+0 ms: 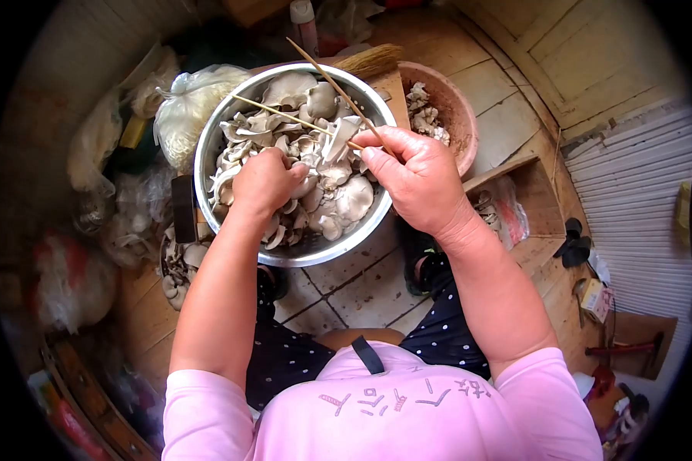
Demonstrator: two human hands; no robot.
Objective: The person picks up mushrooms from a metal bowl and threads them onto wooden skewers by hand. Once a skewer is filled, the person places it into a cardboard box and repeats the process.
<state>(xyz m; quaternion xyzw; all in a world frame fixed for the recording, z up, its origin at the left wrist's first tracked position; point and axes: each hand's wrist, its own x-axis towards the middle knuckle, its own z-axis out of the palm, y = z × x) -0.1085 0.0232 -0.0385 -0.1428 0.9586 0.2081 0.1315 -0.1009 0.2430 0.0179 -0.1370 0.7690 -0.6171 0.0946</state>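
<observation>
A large steel bowl (207,146) full of grey oyster mushrooms (292,92) sits on the floor in front of me. My left hand (263,183) reaches into the bowl, fingers closed around a mushroom piece. My right hand (415,178) hovers over the bowl's right side and pinches two thin bamboo skewers (327,73) that point up and to the left. A mushroom piece (340,132) is threaded on one skewer near my fingers.
A pink basin (461,115) holding mushroom bits stands right of the bowl. A white plastic bag (184,104) lies at the left, with more bags and clutter beyond. More mushrooms (178,269) lie lower left. A wooden step (530,192) is at the right.
</observation>
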